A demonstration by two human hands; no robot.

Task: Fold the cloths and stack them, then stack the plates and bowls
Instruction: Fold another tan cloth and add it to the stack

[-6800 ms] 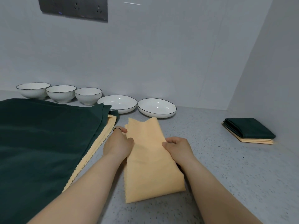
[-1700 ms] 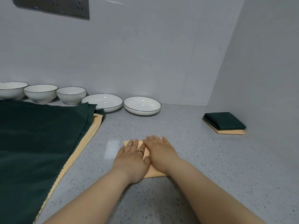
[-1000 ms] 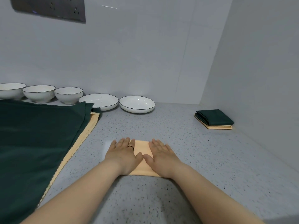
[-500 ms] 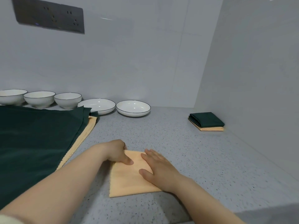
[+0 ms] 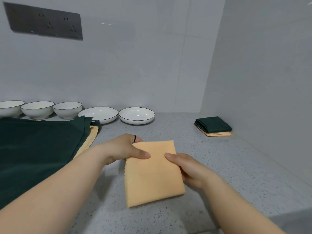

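A folded orange cloth is lifted off the counter in front of me. My left hand pinches its upper left edge, thumb on top. My right hand grips its right edge, thumb on top and fingers underneath. A stack of folded cloths, dark green over orange, lies at the far right near the side wall. Unfolded dark green cloths over an orange one cover the left of the counter. Three white bowls and two white plates line the back wall.
The speckled grey counter ends at a back wall and a right side wall. A dark socket panel is mounted on the back wall, upper left.
Both hands went from pressing flat on the folded orange cloth to gripping its edges. The cloth has come up off the counter.
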